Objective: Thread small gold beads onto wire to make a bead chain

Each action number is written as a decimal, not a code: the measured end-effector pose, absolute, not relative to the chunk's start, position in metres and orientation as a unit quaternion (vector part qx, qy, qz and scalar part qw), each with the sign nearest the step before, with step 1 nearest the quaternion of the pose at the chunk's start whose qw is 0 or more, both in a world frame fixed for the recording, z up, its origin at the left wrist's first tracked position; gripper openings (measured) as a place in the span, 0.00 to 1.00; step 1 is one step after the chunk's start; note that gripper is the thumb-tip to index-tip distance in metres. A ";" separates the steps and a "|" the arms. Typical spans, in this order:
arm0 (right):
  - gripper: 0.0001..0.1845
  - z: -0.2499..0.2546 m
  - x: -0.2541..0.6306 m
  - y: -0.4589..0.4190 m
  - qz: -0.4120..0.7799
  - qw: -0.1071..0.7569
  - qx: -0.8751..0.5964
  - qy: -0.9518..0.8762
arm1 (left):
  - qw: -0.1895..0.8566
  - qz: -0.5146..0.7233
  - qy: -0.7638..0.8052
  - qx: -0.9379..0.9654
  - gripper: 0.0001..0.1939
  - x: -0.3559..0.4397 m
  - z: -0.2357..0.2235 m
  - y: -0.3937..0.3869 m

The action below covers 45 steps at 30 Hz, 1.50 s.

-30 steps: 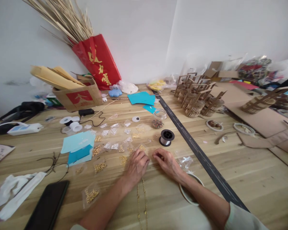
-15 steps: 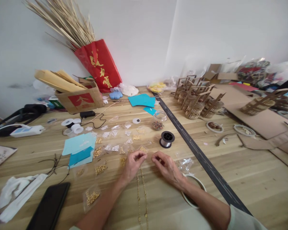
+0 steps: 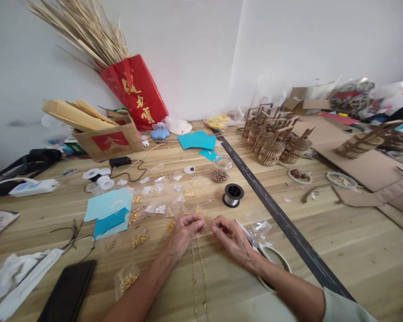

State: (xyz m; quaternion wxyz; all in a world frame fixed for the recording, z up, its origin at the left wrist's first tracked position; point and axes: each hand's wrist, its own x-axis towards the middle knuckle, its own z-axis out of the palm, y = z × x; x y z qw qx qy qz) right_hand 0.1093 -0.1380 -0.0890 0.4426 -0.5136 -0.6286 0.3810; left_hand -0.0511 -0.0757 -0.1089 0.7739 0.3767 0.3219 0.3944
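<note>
A wood-grained bench (image 3: 366, 273) fills the view, and at its back a red carrier bag (image 3: 149, 82) with gold lettering leans, stuffed with dried stalks (image 3: 87, 40). A printed cardboard carton (image 3: 112, 145) sits to the left of it, holding tan envelopes. To the right, slatted wooden baskets (image 3: 270, 152) with upright handles crowd together.

Near the front, the two hands are close but apart. The left hand (image 3: 192, 228) has its thumb and index finger pinched together on a gold-coloured chain. The right hand (image 3: 225, 230) is curled, thumb towards fingers (whether anything thin is between them, I cannot tell). Scissors (image 3: 251, 239) lie just beside the right hand, their pale looped handles partly hidden by the forearm.

Beyond the hands stands a black spool (image 3: 233, 195) of pale wire or thread, with a jar of coloured beads (image 3: 219, 175) behind it. The gold-coloured chain (image 3: 202, 268) runs in two strands from the left fingertips towards the bench's front. Smallest are the gold-coloured findings (image 3: 140, 239), heaped in clear packets on the left.
</note>
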 end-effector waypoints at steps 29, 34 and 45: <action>0.12 -0.088 0.112 -0.139 0.427 0.425 -0.491 -0.629 | 0.802 0.346 0.303 0.380 0.12 -0.050 -0.105 -0.078; 0.12 -0.087 0.112 -0.139 0.427 0.419 -0.494 -0.631 | 0.800 0.344 0.305 0.386 0.11 -0.050 -0.105 -0.079; 0.13 -0.085 0.112 -0.139 0.412 0.425 -0.498 -0.634 | 0.802 0.341 0.307 0.381 0.12 -0.052 -0.106 -0.078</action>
